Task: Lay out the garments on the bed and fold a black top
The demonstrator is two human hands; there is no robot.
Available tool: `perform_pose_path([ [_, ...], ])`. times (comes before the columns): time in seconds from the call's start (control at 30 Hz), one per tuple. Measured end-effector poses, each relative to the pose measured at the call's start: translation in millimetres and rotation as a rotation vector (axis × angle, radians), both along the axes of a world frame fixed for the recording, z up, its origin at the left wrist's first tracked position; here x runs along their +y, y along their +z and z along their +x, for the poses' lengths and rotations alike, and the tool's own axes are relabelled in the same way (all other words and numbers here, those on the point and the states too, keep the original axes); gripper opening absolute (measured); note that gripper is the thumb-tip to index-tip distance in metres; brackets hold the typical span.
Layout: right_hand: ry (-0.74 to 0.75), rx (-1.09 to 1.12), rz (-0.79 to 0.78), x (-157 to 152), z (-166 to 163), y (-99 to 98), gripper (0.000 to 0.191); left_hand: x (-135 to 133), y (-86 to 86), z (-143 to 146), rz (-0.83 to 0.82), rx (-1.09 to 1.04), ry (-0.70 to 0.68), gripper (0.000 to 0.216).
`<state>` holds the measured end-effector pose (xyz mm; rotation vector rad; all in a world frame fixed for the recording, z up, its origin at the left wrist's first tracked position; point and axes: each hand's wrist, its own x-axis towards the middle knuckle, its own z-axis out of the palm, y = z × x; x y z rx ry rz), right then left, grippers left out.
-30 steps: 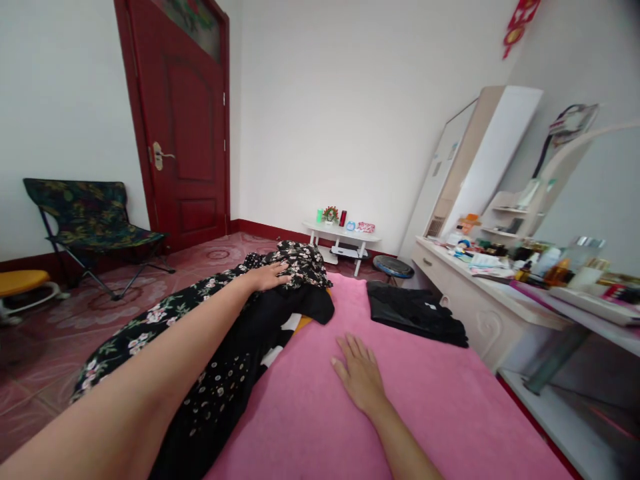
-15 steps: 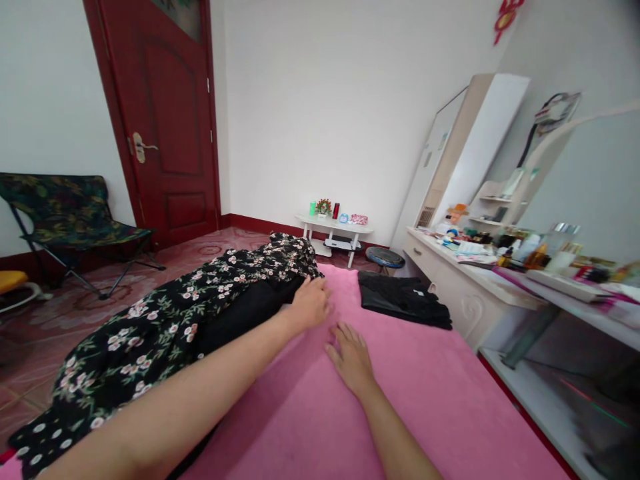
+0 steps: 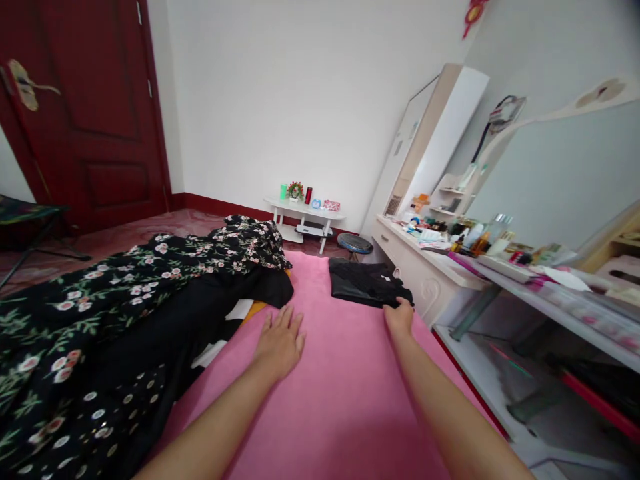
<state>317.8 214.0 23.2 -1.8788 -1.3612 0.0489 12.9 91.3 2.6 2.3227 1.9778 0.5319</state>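
My left hand [image 3: 281, 343] lies flat on the pink bedspread [image 3: 345, 387], fingers spread, just right of the heaped clothes. My right hand [image 3: 400, 317] is at the near right corner of a folded black garment [image 3: 365, 280], its fingers closed on the edge; the fingertips are partly hidden. Along the left stretches a black floral garment [image 3: 170, 267], bunched over plain black cloth [image 3: 200, 313]. White and mustard cloth edges stick out beneath it. A black piece with white dots [image 3: 120, 407] is at the near left.
A cluttered dressing table [image 3: 440, 260] with a mirror stands along the right side of the bed. Beyond the far bed edge are a round stool [image 3: 355, 243] and a low white stand [image 3: 305, 208]. A red door [image 3: 85, 100] is at the left.
My left hand has come off the clothes onto the bedspread. My right hand has moved right and forward to the folded black garment. The view has turned right.
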Motion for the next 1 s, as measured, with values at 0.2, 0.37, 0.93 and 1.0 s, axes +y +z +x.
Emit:
perform_pose_path([
  [0.2,0.050,-0.005,-0.047,35.2,42.4,2.0,0.079,1.4,-3.3,-0.4,0.007,-0.014,0.004,0.054],
  [0.37,0.237,-0.095,-0.181,51.6,43.3,-15.4,0.067,1.4,-0.8,-1.2,-0.006,-0.043,-0.002,0.054],
  [0.93,0.189,-0.050,0.387,-21.2,-20.4,186.0,0.029,-6.7,6.9,-6.7,0.167,-0.414,0.018,0.050],
  [1.0,0.584,-0.060,0.488,-53.6,-66.8,216.1,0.018,-12.8,19.6,-11.9,0.285,-0.648,0.053,0.049],
])
